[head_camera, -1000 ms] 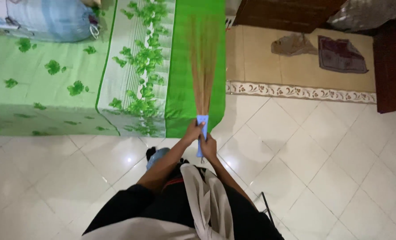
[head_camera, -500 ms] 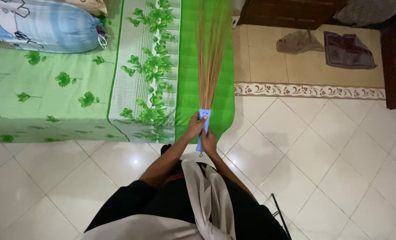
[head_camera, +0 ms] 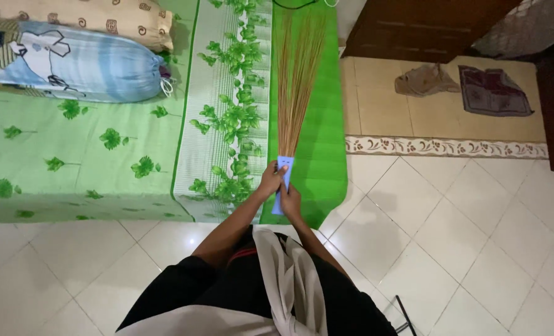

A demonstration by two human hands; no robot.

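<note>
Both my hands grip the light blue handle (head_camera: 281,184) of a stick broom. My left hand (head_camera: 270,179) wraps the upper part of the handle; my right hand (head_camera: 290,201) holds the lower part just beneath it. The broom's long tan bristles (head_camera: 297,81) fan out away from me and lie over the bright green strip of the bed sheet (head_camera: 314,143). The bed (head_camera: 90,155) has a light green sheet with a dark green leaf print.
A blue patterned bolster (head_camera: 84,62) and a beige pillow (head_camera: 84,22) lie on the bed's far left. Two cloths (head_camera: 470,87) lie on the tan floor beyond a patterned border. Dark wooden furniture (head_camera: 414,28) stands at the back, more at the right edge.
The view has shifted so that the bed sits lower and further right in frame. The broom's bristles, blurred earlier, now look still on the green sheet. Both hands keep their grip.
</note>
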